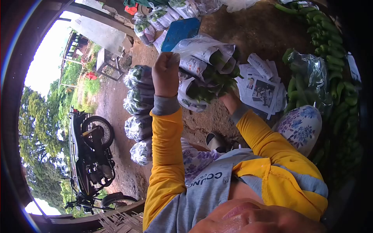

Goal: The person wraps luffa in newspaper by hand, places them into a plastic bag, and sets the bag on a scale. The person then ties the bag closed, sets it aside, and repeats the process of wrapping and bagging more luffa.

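Observation:
My left hand (166, 73) is closed in a pinch on the edge of a clear plastic bag (196, 43), pulling it taut. Several newspaper-wrapped bundles of vegetables (194, 66) sit in or against the bag, with green and dark purplish ends showing on the right. At the lower right of these bundles, my right hand (230, 101) grips among the green ends. Its fingertips are hidden behind the vegetables. Just beyond the bag lies a blue flat board or lid (180, 33).
Packed bags of vegetables (138, 101) stand in a row at left, with more bags (159, 17) at the top. Loose newspaper sheets (264, 91) lie at right, beside piled long green vegetables (334, 58) and a plastic-covered heap (309, 77). A motorcycle (93, 155) stands outside.

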`<control>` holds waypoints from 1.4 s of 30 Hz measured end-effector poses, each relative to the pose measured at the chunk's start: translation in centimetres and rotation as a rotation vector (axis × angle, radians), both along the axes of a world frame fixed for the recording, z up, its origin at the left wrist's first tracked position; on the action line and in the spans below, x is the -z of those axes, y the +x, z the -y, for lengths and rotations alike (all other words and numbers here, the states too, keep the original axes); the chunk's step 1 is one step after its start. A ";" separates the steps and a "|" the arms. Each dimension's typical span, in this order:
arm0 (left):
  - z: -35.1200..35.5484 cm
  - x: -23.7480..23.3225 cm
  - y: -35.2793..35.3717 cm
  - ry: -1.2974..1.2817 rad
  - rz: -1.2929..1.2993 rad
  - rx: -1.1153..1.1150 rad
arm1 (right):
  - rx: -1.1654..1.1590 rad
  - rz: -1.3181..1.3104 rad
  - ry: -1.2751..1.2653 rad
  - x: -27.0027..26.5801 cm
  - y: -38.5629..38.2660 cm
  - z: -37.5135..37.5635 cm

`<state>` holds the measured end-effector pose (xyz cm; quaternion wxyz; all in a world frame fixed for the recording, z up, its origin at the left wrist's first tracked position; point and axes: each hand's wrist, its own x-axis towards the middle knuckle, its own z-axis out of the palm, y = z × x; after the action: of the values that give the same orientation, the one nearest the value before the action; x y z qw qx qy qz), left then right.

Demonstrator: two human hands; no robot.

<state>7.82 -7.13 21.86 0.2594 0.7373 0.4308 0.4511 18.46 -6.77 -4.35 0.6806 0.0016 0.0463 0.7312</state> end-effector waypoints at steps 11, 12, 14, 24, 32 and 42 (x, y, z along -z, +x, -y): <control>2.1 13.6 0.1 -0.568 0.601 0.076 | 0.327 1.193 -0.063 0.8 7.0 12.3; 1.9 15.6 -0.2 -0.596 0.616 0.031 | 0.322 1.256 -0.120 1.0 7.0 12.7; 0.0 22.1 -1.4 -0.527 0.549 -0.066 | 0.207 0.919 -0.256 4.4 6.3 11.8; -1.8 30.1 -7.9 -0.467 0.043 -0.488 | 0.174 0.994 -0.623 10.0 5.2 5.2; -2.9 31.0 -8.8 -0.664 0.221 -0.397 | -0.109 0.705 -0.401 4.7 8.1 5.9; 4.0 20.5 -7.1 -0.856 0.656 -0.178 | -0.059 0.800 -0.065 -4.6 9.0 7.1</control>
<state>0.76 -11.12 1.37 0.6179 0.3473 0.5332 0.4618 27.49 -13.87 0.27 0.6232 -0.3063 -0.1992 0.6915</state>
